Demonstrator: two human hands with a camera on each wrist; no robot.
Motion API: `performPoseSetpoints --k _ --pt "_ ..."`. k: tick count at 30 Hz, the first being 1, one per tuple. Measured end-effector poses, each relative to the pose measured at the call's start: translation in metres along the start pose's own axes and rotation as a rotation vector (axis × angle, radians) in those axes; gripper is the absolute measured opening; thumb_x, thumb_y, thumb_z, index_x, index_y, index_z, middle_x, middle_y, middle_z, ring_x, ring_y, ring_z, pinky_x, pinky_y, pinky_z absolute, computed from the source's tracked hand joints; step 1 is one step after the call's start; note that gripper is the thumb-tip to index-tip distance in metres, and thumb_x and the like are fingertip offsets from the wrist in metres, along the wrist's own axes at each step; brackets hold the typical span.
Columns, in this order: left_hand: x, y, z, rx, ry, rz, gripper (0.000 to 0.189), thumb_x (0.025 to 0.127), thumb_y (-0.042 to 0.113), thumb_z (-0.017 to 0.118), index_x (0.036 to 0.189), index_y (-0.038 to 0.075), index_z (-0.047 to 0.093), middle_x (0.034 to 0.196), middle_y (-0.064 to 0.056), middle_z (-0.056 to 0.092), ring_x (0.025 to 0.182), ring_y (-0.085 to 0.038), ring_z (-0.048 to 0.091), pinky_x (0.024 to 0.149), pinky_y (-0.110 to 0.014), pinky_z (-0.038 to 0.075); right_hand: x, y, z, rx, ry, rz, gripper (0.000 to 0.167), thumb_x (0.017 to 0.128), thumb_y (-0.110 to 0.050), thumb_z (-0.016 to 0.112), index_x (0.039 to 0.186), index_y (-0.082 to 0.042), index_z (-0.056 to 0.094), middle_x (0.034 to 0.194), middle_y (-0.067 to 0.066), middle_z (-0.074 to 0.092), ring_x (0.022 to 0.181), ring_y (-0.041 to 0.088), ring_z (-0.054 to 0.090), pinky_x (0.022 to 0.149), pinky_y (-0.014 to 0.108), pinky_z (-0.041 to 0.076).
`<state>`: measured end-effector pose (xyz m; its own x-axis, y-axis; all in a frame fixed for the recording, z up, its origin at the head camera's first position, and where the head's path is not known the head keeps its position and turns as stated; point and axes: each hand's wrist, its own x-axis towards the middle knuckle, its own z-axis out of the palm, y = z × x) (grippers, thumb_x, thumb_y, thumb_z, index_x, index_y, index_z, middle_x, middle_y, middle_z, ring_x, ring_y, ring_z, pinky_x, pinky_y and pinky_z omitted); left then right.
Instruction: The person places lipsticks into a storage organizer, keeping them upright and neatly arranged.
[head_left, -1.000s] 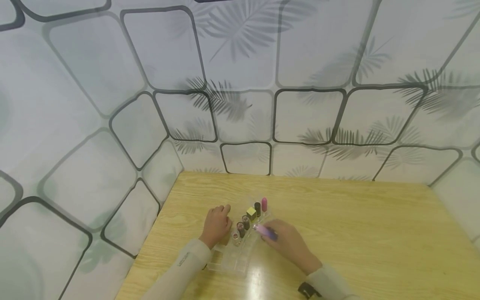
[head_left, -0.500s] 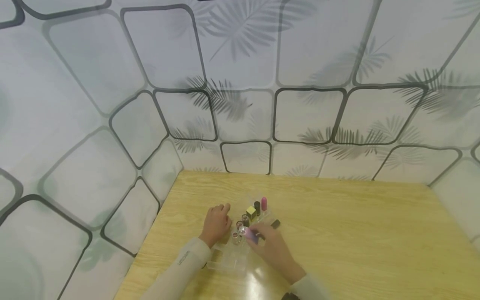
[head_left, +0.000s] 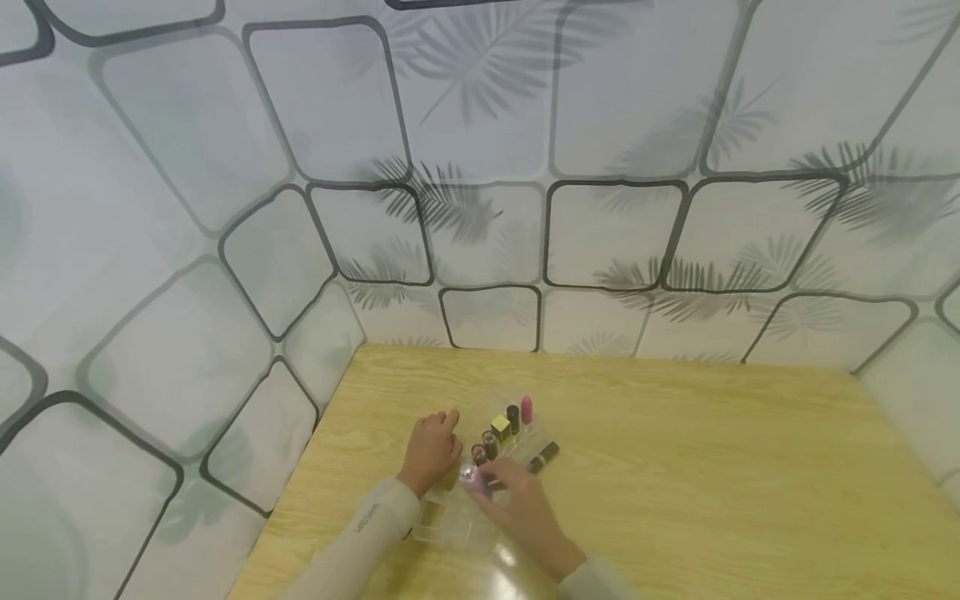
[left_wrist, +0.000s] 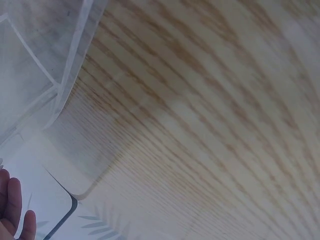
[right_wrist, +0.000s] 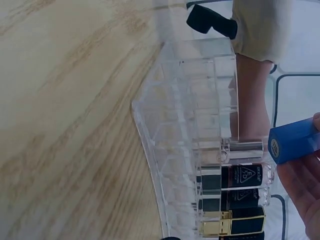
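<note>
My right hand (head_left: 525, 508) pinches a lipstick tube (head_left: 472, 478) over the near end of the upright row. Its blue base with a round label (right_wrist: 292, 141) appears in the right wrist view, apart from the holder. The clear stepped lipstick holder (right_wrist: 210, 100) carries several upright tubes, including a silver one (right_wrist: 245, 150), a black-and-gold square one (right_wrist: 245, 221) and a pink one (head_left: 527, 410). My left hand (head_left: 431, 450) lies along the holder's left side, fingers loosely extended; whether it touches the holder is unclear. Its fingers (left_wrist: 15, 200) barely show in the left wrist view.
A dark tube (head_left: 543, 457) lies on the wooden table (head_left: 712, 467) to the right of the holder. Vacant slots (right_wrist: 205, 80) fill the holder's near end. Patterned walls (head_left: 487, 242) rise behind and to the left of the table.
My right hand has carried the lipstick tube left, across to the near end of the row. That uncovers the dark tube lying on the table. My left hand stays put.
</note>
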<state>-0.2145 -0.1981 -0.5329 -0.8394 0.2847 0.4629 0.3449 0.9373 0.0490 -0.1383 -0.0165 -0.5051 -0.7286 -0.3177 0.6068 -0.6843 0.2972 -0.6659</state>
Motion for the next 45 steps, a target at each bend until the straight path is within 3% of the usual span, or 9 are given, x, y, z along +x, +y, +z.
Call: performPoseSetpoints --k 9,24,29,45 --pt "-0.002 0.0 0.0 -0.011 -0.009 -0.009 0.029 0.073 0.009 0.062 0.101 0.004 0.058 0.075 -0.009 0.061 0.066 -0.023 0.059 0.07 -0.039 0.049 -0.003 -0.001 0.011 -0.062 0.009 -0.027 0.024 0.072 -0.008 0.074 0.094 -0.004 0.065 0.09 0.004 0.068 0.078 0.013 0.064 0.068 0.021 0.054" --pt "0.001 0.002 -0.002 -0.02 -0.07 -0.041 0.031 0.076 0.011 0.062 0.106 0.004 0.058 0.081 -0.011 0.063 0.072 -0.025 0.062 0.076 -0.041 0.05 -0.006 0.007 0.028 0.036 0.095 -0.092 0.026 0.069 0.0 0.075 0.091 0.0 0.062 0.086 0.009 0.066 0.075 0.017 0.065 0.068 0.011 0.051" --pt "0.001 0.001 -0.001 -0.021 -0.091 -0.049 0.032 0.077 0.011 0.06 0.108 0.004 0.057 0.084 -0.012 0.064 0.074 -0.026 0.063 0.077 -0.041 0.05 -0.008 0.007 0.032 -0.003 0.091 -0.06 0.026 0.07 -0.002 0.075 0.092 0.0 0.062 0.087 0.009 0.066 0.076 0.016 0.066 0.068 0.013 0.052" --pt "0.0 0.0 0.002 -0.025 -0.042 -0.026 0.028 0.074 0.01 0.061 0.101 0.005 0.056 0.076 -0.008 0.06 0.068 -0.023 0.06 0.072 -0.04 0.049 -0.016 0.011 0.037 0.016 0.061 0.018 0.023 0.072 -0.003 0.073 0.093 -0.002 0.062 0.089 0.008 0.066 0.078 0.019 0.066 0.068 0.022 0.055"
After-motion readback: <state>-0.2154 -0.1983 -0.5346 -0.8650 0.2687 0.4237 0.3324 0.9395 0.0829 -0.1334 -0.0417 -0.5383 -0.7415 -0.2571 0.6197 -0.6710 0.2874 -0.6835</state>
